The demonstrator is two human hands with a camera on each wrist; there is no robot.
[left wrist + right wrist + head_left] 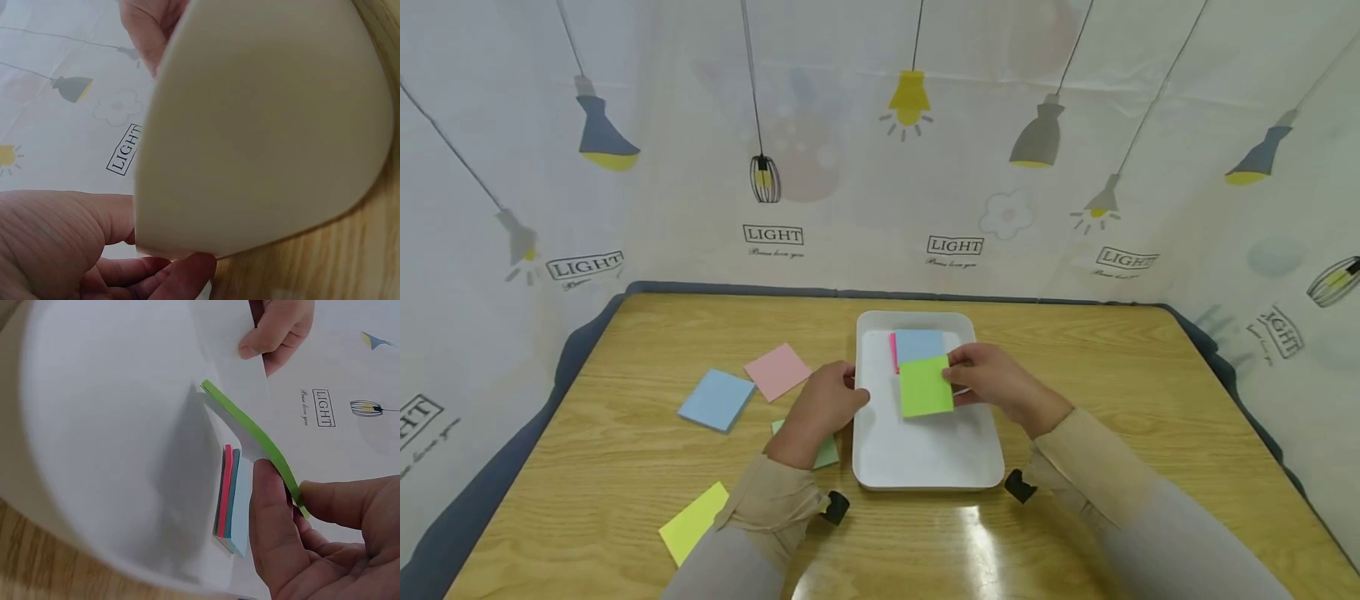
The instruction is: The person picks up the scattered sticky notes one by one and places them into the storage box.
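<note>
pinching green pad [926, 387] between right hand [992, 379] fingers [270, 506] over tray [925, 454].

Left forearm hides most of mint note [827, 454]; pink note [893, 350] mostly under blue note [919, 344]; tray [262, 125] fills left wrist view, blurred.

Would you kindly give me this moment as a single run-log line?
left hand: grips white tray rim | right hand: pinches green pad above tray | in tray: blue-pink stack
</note>
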